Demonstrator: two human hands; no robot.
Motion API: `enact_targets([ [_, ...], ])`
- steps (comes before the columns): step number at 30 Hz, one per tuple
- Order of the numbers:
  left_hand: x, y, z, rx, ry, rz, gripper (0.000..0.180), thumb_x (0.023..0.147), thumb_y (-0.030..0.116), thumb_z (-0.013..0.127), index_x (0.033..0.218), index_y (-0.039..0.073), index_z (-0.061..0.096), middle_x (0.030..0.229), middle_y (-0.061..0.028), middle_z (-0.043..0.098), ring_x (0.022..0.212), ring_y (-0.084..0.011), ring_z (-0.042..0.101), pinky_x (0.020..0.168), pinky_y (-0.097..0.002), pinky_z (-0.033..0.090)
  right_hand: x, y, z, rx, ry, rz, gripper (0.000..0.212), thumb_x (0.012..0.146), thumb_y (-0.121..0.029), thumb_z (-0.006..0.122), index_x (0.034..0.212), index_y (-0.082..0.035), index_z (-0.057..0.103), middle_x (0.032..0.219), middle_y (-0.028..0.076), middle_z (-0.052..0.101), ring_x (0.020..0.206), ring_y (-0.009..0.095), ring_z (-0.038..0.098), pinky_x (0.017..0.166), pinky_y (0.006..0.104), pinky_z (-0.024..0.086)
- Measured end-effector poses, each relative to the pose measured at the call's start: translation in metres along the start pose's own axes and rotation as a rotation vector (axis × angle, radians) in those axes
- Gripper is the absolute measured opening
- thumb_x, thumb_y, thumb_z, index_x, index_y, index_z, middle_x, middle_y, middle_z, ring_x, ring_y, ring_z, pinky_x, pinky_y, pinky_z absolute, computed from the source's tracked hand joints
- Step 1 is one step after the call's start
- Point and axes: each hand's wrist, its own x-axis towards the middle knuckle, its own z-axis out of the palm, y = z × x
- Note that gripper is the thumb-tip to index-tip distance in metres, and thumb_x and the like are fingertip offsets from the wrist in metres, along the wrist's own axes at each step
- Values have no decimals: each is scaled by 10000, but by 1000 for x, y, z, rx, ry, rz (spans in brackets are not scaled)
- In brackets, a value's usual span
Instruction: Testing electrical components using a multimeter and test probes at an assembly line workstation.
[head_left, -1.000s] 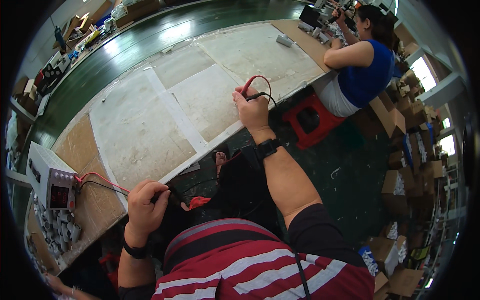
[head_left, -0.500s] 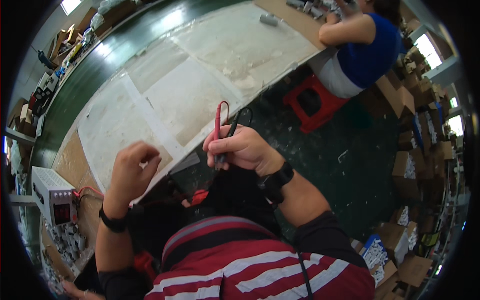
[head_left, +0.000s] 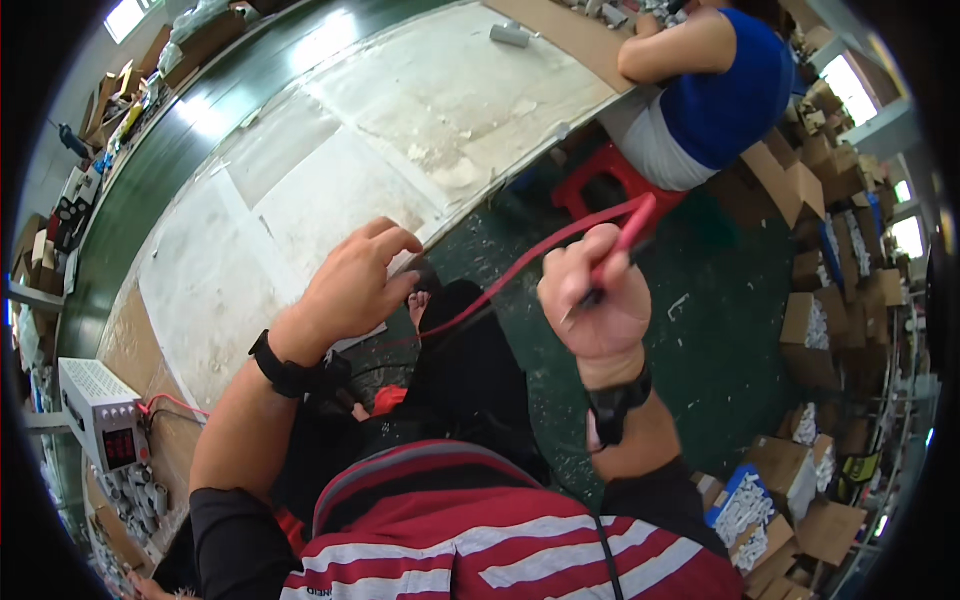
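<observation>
My right hand (head_left: 608,315) is raised to the right of the table, closed round a pair of test probes. The red test probe (head_left: 632,228) slants up out of the fingers, with a thin metal tip at the other end. Of the black probe only a dark part shows between the fingers. A red lead (head_left: 520,266) runs from the red probe down leftward past my knee. My left hand (head_left: 350,288) is over the near edge of the table (head_left: 330,200), holding nothing, fingers bent a little and thumb apart.
A white bench power supply (head_left: 103,415) with red and black leads stands at the left. Grey tube pieces (head_left: 130,490) lie below it. A co-worker in blue (head_left: 705,90) sits on a red stool (head_left: 595,180) at the far right. Cardboard boxes (head_left: 800,330) line the right side.
My right hand has moved right with the probes, drawing the red lead out across the floor. My left hand has moved right along the table edge and its fingers have opened.
</observation>
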Motion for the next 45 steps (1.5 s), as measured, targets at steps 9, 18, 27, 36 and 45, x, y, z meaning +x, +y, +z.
enact_targets([
  [9, 120, -42, -32, 181, -69, -34, 355, 850, 125, 690, 1191, 45, 632, 1199, -183, 614, 1098, -373, 624, 964, -433, 510, 95, 71, -36, -65, 718, -291, 204, 1019, -205, 654, 1119, -27, 657, 943, 116, 730, 757, 177, 646, 665, 288, 527],
  [18, 362, -90, -31, 422, -105, -16, 587, 883, 116, 684, 1439, 61, 502, 1390, -235, 548, 1290, -390, 553, 1102, -421, 452, 129, 109, -66, -556, 732, -269, 135, 984, -37, 651, 1099, 29, 672, 983, 97, 743, 798, 124, 659, 721, 268, 545],
  [27, 454, -114, 13, 235, -94, 29, 597, 910, 151, 700, 1470, 152, 493, 1369, -219, 569, 1273, -385, 561, 1098, -446, 444, 122, 91, -65, -732, 650, -195, 132, 984, -18, 635, 1070, 49, 708, 976, 83, 726, 808, 116, 656, 738, 241, 513],
  [36, 412, -94, 5, 50, 73, -20, 484, 933, 122, 707, 1387, 107, 539, 1264, -190, 629, 1181, -360, 611, 1027, -426, 482, 125, 100, -66, -559, 656, -238, 151, 1000, -23, 622, 1123, 46, 677, 999, 111, 733, 800, 122, 647, 748, 255, 530],
  [45, 111, -93, -54, -879, 413, -386, 528, 861, -13, 713, 1352, -10, 519, 1220, -95, 596, 1073, -198, 614, 895, -305, 541, 115, 111, -72, -642, 672, -285, 196, 1003, -85, 663, 1154, 38, 642, 989, 116, 737, 800, 131, 656, 736, 266, 547],
])
